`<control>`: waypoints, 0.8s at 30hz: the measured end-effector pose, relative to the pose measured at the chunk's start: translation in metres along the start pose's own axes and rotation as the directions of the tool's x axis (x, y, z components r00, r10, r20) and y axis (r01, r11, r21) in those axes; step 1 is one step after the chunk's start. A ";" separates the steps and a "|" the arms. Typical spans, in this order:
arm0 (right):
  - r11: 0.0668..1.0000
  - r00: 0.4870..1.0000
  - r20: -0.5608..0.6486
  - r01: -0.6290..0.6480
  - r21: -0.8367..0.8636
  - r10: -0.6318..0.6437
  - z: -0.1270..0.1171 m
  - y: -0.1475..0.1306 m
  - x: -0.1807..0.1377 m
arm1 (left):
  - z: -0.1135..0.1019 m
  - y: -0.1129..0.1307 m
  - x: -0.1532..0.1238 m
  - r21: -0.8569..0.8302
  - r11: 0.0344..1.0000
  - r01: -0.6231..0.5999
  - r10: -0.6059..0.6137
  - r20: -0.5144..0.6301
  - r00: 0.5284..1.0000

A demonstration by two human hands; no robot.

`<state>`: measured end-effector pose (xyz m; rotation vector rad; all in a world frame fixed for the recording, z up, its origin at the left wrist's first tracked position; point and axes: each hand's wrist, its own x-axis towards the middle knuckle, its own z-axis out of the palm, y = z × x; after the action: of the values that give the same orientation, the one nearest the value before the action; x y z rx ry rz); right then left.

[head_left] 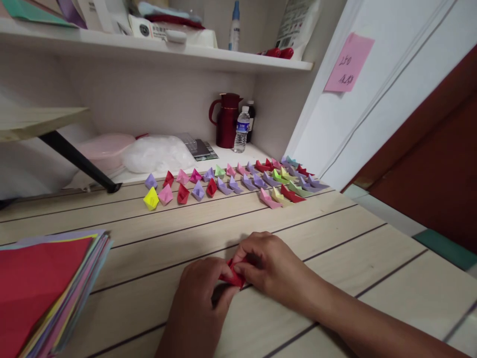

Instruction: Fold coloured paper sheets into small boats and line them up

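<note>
A small piece of folded red paper point(236, 278) is pinched between both hands, low over the wooden table. My left hand point(203, 288) grips its left side with thumb and forefinger. On its right side, my right hand point(266, 263) presses it between thumb and fingers. The fingers cover much of the paper, so its full shape is hidden. Beyond the hands stand rows of small folded paper boats, among them a yellow one point(151, 199), a red one point(183, 194) and a pink one point(270, 199).
A stack of coloured paper point(40, 283), red on top, lies at the left. Behind the boats are a plastic bag point(158, 154), a dark red jug point(227, 122) and a water bottle point(242, 132). A black support leg point(80, 161) meets the table at the left.
</note>
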<state>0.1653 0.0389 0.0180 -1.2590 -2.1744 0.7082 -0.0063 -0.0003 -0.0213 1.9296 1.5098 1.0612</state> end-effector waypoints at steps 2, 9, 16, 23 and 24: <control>1.000 1.000 0.013 -0.002 0.013 0.002 0.000 0.000 0.000 | 0.000 0.000 0.000 0.006 1.000 -0.024 0.024 -0.008 1.000; 1.000 0.999 0.047 -0.004 0.020 0.003 -0.001 0.001 0.000 | 0.003 -0.006 -0.001 -0.043 0.994 0.099 -0.099 -0.010 0.995; 0.999 0.997 0.077 -0.018 0.042 0.015 -0.003 -0.002 -0.001 | 0.000 0.001 -0.001 -0.128 0.972 0.196 -0.202 -0.035 0.979; 0.997 0.994 0.107 -0.043 0.068 0.036 -0.006 -0.003 -0.002 | 0.003 -0.002 -0.001 -0.144 0.970 0.194 -0.197 -0.008 0.980; 0.996 0.993 0.110 -0.052 0.069 0.044 -0.006 -0.003 -0.002 | 0.003 -0.003 -0.001 -0.158 0.966 0.203 -0.207 -0.005 0.978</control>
<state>0.1685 0.0370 0.0242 -1.2663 -2.1902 0.8848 -0.0053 -0.0002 -0.0255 1.6221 1.5496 1.0762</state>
